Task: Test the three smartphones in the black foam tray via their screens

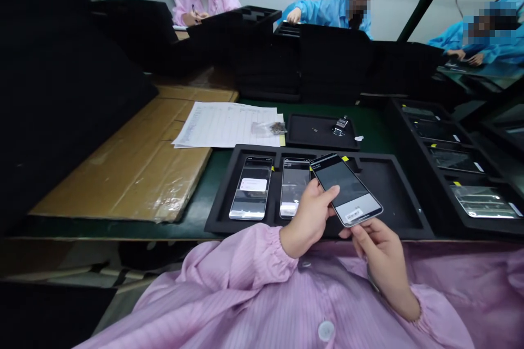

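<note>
Tilted above the front tray is a smartphone with its screen lit and a small label near its lower end. My left hand is closed around its left edge, thumb on the glass. At the phone's bottom edge, my right hand has its thumb and fingers pinched on the lower rim. Below lies a black foam tray. In its left slot rests a phone showing a white pop-up. Another phone lies in the slot beside it, partly covered by my left hand.
A small black tray with a little metal device sits behind. Printed sheets carry a small clear bag. At right, another foam tray holds several phones. Cardboard lies left; stacked black trays and co-workers are beyond.
</note>
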Motion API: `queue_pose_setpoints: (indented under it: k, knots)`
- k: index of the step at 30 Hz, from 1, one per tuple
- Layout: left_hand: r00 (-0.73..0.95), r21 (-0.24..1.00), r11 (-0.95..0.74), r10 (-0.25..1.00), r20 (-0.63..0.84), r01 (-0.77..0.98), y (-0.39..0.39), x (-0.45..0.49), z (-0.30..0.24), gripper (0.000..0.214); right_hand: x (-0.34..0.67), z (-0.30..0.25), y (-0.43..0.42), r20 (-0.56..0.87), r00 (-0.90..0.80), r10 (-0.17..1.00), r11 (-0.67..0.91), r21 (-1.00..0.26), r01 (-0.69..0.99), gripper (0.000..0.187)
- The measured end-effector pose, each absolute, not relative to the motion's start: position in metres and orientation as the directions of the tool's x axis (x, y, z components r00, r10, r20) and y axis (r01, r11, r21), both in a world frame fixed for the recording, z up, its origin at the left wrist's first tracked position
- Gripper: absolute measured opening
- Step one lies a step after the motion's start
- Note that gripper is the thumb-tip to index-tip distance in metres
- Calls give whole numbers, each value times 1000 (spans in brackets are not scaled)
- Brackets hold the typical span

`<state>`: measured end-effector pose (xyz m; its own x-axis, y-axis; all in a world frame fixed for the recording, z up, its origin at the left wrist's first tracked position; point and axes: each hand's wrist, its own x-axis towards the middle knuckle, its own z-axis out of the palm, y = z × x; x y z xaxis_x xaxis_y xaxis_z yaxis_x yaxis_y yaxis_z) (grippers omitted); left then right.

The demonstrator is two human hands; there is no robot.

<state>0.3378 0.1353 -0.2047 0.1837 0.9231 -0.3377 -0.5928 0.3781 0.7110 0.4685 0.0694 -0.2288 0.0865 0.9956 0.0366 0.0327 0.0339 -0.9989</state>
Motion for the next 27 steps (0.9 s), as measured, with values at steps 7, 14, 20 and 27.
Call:
queue_pose_setpoints:
  k: [7,14,20,27]
  knots:
    - [147,802,417,907,-394,-427,150,344,-213,25,469,-243,71,-115,43,992,-115,-993,-17,47]
    - [226,838,488,869,-440,-243,173,349,-227,22,473,-242,69,-103,-104,989,-91,-990,111,45]
    - [55,968,106,994,-96,-228,150,325,-202,53,475,-249,74,70,42,997,63,-987,151,35]
    - [-361,820,-491,737,571,295,116,209,-200,40,488,-250,104,586,234,776,396,-741,543,18]
